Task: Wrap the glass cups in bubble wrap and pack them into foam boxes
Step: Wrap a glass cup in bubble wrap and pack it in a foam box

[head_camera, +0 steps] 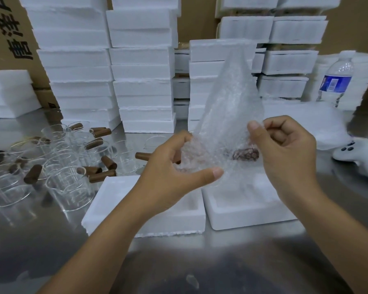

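Lying nearest on the steel table (pixel 51 240) are two open foam box halves, side by side and touching: the left foam half (pixel 106 206) and the right foam half (pixel 242 217), both with their hollows facing up. Just above them, both hands hold a sheet of bubble wrap (pixel 227 107) in the air. The left hand (pixel 174 175) curls its fingers round the lower bundle, thumb pressed across the front. The right hand (pixel 285 153) pinches the wrap between thumb and bent fingers. Through the plastic shows the brown handle (pixel 245 154) of a glass cup inside the bundle, near the right hand; the cup's body is too blurred to make out. The sheet's free end stands up in a point.

Farther left, a crowd of unwrapped glass cups (pixel 68 185) with brown handles stands on the table. At the right edge lies a white game controller (pixel 357 153). Behind rise stacks of foam boxes (pixel 142 71), a pile of foam sheets (pixel 9 94) at the left, a water bottle (pixel 336 79) at the right, and printed cardboard (pixel 9 28) at the back.
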Tool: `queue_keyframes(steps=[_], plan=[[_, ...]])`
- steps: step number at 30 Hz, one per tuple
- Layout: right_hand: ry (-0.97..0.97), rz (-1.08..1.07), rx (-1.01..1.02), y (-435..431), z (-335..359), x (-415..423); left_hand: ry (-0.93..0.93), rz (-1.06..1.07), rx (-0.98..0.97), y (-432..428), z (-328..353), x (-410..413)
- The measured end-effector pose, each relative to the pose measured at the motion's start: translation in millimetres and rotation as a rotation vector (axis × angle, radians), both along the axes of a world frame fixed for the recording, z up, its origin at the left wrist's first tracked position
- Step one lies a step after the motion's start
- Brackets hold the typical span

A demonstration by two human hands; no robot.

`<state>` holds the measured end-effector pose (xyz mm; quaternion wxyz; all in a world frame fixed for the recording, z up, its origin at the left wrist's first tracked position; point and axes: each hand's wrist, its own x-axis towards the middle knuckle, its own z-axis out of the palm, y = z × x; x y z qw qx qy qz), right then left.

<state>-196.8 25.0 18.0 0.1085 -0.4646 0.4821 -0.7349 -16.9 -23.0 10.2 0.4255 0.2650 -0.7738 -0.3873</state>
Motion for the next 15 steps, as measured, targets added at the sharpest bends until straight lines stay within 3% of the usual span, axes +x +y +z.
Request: queue_keyframes(steps=[9, 15], plan=[[0.17, 0.104, 0.037, 6, 2, 7, -0.084, -0.012, -0.146, 8, -1, -10], [0.469, 0.241, 0.14, 7, 1, 10, -0.024, 0.029, -0.127, 6, -3, -10]])
